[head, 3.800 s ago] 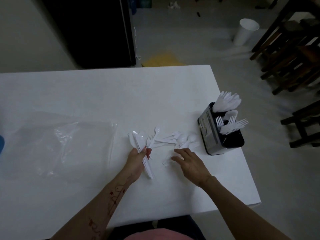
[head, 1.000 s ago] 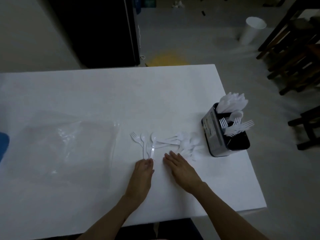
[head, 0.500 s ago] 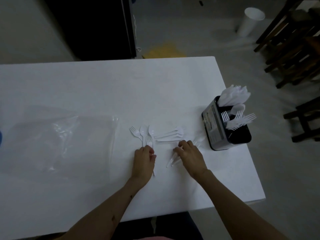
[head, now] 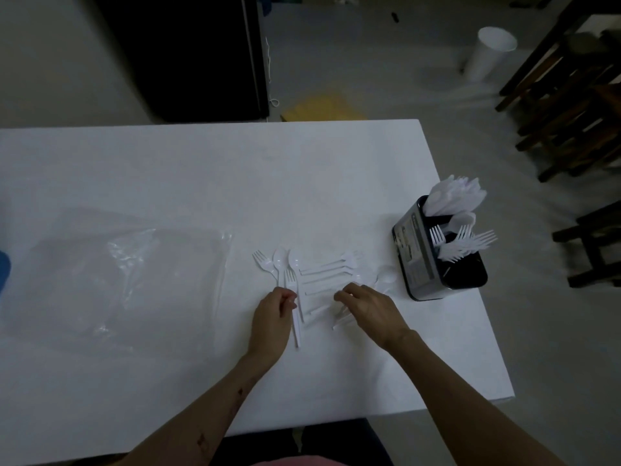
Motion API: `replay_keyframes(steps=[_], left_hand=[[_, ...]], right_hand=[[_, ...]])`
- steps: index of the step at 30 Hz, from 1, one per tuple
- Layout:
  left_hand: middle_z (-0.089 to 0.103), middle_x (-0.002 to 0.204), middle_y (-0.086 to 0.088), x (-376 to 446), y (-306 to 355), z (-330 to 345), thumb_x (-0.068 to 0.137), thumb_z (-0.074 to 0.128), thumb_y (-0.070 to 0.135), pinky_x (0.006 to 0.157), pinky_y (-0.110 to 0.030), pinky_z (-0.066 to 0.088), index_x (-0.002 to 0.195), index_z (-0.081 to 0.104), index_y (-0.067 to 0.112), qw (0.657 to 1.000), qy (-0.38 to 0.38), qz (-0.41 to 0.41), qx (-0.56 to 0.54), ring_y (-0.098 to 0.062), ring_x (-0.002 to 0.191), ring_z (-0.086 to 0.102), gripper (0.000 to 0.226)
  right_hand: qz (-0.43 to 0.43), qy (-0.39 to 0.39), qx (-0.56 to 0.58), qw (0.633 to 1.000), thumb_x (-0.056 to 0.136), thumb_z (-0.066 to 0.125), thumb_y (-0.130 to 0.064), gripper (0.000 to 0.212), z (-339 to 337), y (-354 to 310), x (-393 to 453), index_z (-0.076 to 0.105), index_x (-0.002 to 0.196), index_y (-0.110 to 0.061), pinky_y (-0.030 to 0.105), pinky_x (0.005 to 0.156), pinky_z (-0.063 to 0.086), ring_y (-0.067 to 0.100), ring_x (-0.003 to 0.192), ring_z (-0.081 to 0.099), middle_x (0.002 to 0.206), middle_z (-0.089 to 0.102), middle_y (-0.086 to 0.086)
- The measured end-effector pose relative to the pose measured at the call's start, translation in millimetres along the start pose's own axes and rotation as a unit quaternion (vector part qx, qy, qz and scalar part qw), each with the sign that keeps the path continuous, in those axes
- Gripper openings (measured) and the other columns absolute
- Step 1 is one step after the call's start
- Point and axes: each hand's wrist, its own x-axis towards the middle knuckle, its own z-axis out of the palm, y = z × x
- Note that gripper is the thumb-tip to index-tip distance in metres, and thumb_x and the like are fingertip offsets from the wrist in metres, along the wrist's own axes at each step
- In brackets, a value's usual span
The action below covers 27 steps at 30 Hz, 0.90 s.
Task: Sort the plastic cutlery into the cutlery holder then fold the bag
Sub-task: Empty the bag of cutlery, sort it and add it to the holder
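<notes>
Loose white plastic forks and spoons [head: 331, 271] lie spread on the white table [head: 201, 183], in front of me. My left hand [head: 271, 321] pinches the handles of a small upright group of forks and spoons [head: 289, 264]; one handle sticks out below my fingers. My right hand [head: 368, 309] is curled over another bunch, whose handles [head: 339, 321] poke out under my palm. Two more spoons [head: 386, 279] lie beside the black-and-silver cutlery holder [head: 414, 260], which stands at the right edge with knives, spoons and forks in it. The clear plastic bag [head: 127, 274] lies flat to the left.
The table's right edge runs just past the holder. Dark wooden chairs [head: 571, 105] stand to the right, and a white bin [head: 487, 52] stands on the floor beyond. A blue object [head: 4, 274] shows at the far left edge.
Both hands went from lying flat on the table to curling over the cutlery. My left hand now pinches handles, and my right hand has moved onto the bunch near the middle.
</notes>
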Motion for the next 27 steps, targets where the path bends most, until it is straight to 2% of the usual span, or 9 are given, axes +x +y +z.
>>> replay_keyframes(steps=[3, 5, 9, 12, 14, 17, 20, 23, 27], left_hand=[[0.069, 0.092, 0.003, 2.5, 13.9, -1.6, 0.097, 0.051, 0.017, 0.07, -0.002, 0.042, 0.098, 0.063, 0.016, 0.998, -0.008, -0.033, -0.06, -0.006, 0.086, 0.063, 0.013], [0.07, 0.092, 0.006, 6.7, 24.2, -2.1, 0.099, 0.047, 0.024, 0.073, -0.006, 0.044, 0.101, 0.066, 0.018, 0.995, -0.041, -0.044, -0.077, -0.006, 0.088, 0.063, 0.02], [0.074, 0.092, 0.0, 16.2, 43.3, 2.9, 0.101, 0.038, 0.036, 0.074, -0.02, 0.05, 0.104, 0.069, 0.016, 0.968, -0.188, -0.131, -0.103, -0.012, 0.086, 0.067, 0.038], [0.075, 0.095, -0.006, 15.9, 47.6, 6.7, 0.099, 0.045, 0.029, 0.078, -0.024, 0.053, 0.105, 0.067, 0.012, 0.933, -0.284, -0.175, -0.133, -0.018, 0.089, 0.07, 0.029], [0.074, 0.098, -0.008, 12.8, 44.8, 6.8, 0.096, 0.05, 0.017, 0.078, -0.022, 0.053, 0.107, 0.066, 0.01, 0.917, -0.308, -0.176, -0.185, -0.017, 0.092, 0.07, 0.02], [0.07, 0.098, -0.008, 8.5, 40.8, 5.3, 0.095, 0.052, 0.007, 0.074, -0.02, 0.052, 0.114, 0.063, 0.007, 0.901, -0.302, -0.183, -0.253, -0.012, 0.09, 0.066, 0.022], [0.069, 0.1, -0.01, 9.4, 34.8, 5.4, 0.094, 0.055, 0.007, 0.084, -0.029, 0.053, 0.11, 0.062, 0.01, 0.917, -0.255, -0.194, -0.236, -0.018, 0.093, 0.065, 0.018], [0.07, 0.092, -0.011, 11.5, 26.7, 3.3, 0.09, 0.06, 0.011, 0.089, -0.041, 0.056, 0.107, 0.064, 0.012, 0.941, -0.208, -0.188, -0.192, -0.025, 0.09, 0.068, 0.018], [0.065, 0.095, -0.013, 10.4, 23.8, -1.0, 0.089, 0.056, 0.007, 0.086, -0.044, 0.057, 0.104, 0.059, 0.011, 0.947, -0.161, -0.194, -0.198, -0.027, 0.086, 0.071, 0.015]], right_hand=[[-0.015, 0.025, 0.01, 1.0, 0.055, 0.082, 0.007, 0.052, -0.3, -5.8, -6.0, 0.069, 0.099, -0.017, 0.025, 0.039, 0.045, 0.02, 0.065, 0.062, 0.091, 0.066, 0.002], [-0.039, 0.053, 0.013, 0.998, 0.058, 0.085, -0.002, 0.038, -2.3, -11.5, -7.7, 0.071, 0.091, -0.015, 0.024, 0.041, 0.041, 0.02, 0.063, 0.062, 0.09, 0.067, 0.002], [-0.037, 0.105, 0.02, 0.994, 0.062, 0.084, -0.004, 0.031, 0.6, -19.6, -6.7, 0.071, 0.088, -0.013, 0.023, 0.043, 0.041, 0.02, 0.067, 0.061, 0.092, 0.066, 0.004], [-0.024, 0.114, 0.046, 0.992, 0.063, 0.083, -0.002, 0.031, 4.0, -19.9, -5.2, 0.07, 0.09, -0.011, 0.026, 0.039, 0.045, 0.021, 0.067, 0.06, 0.089, 0.062, 0.005], [-0.025, 0.112, 0.054, 0.992, 0.064, 0.083, -0.001, 0.032, 3.3, -19.5, -4.8, 0.071, 0.092, -0.01, 0.026, 0.04, 0.045, 0.02, 0.068, 0.06, 0.088, 0.061, 0.006], [-0.027, 0.095, 0.06, 0.993, 0.066, 0.082, -0.001, 0.038, 2.1, -19.1, -1.9, 0.072, 0.102, -0.01, 0.025, 0.044, 0.045, 0.02, 0.072, 0.061, 0.088, 0.063, 0.005], [0.039, 0.094, 0.075, 0.992, 0.074, 0.075, 0.002, 0.047, 5.5, -17.5, 5.1, 0.066, 0.118, -0.009, 0.029, 0.049, 0.053, 0.023, 0.081, 0.063, 0.099, 0.066, 0.006], [0.123, 0.082, 0.07, 0.987, 0.076, 0.074, 0.003, 0.04, 8.6, -13.5, 15.3, 0.068, 0.114, -0.009, 0.032, 0.048, 0.053, 0.026, 0.085, 0.063, 0.106, 0.066, 0.009], [0.129, 0.01, 0.035, 0.991, 0.074, 0.077, 0.001, 0.032, 15.4, -8.9, 24.4, 0.069, 0.103, -0.01, 0.029, 0.049, 0.052, 0.025, 0.086, 0.06, 0.105, 0.061, 0.009]])
